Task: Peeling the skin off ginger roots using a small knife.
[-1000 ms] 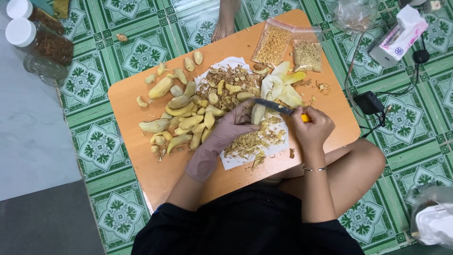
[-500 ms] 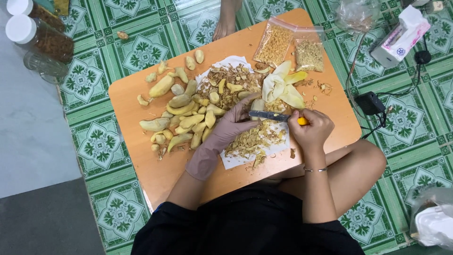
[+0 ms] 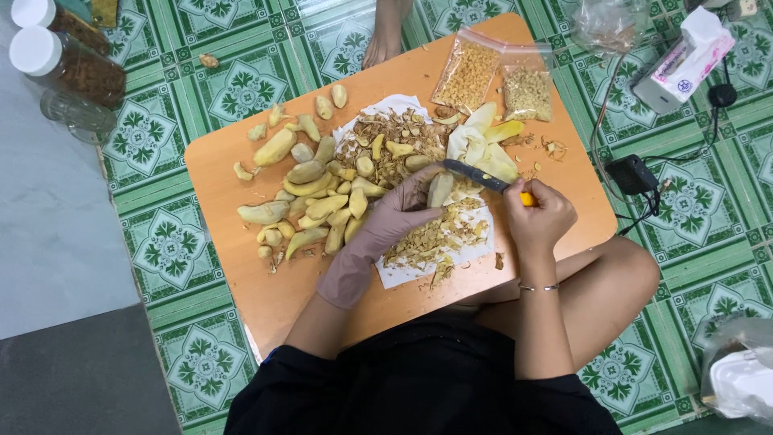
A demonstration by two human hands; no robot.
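Note:
My left hand (image 3: 403,211), in a pale glove, holds a pale yellow root piece (image 3: 440,189) over a white paper sheet (image 3: 398,274). My right hand (image 3: 538,217) grips a knife with a yellow handle (image 3: 483,177), its dark blade resting against that piece. Brown peelings (image 3: 435,242) lie heaped on the paper under my hands. A pile of unpeeled root pieces (image 3: 314,201) sits left of my gloved hand. Peeled slices (image 3: 487,145) lie just beyond the blade.
All this rests on a low orange table (image 3: 241,161) on green patterned floor tiles. Two clear bags of chopped bits (image 3: 493,79) lie at its far edge. Another person's foot (image 3: 385,40) touches the far side. Jars (image 3: 64,56) stand far left, a charger and cable (image 3: 632,173) right.
The blade has shifted slightly along the root piece; my hands stay in nearly the same place over the paper.

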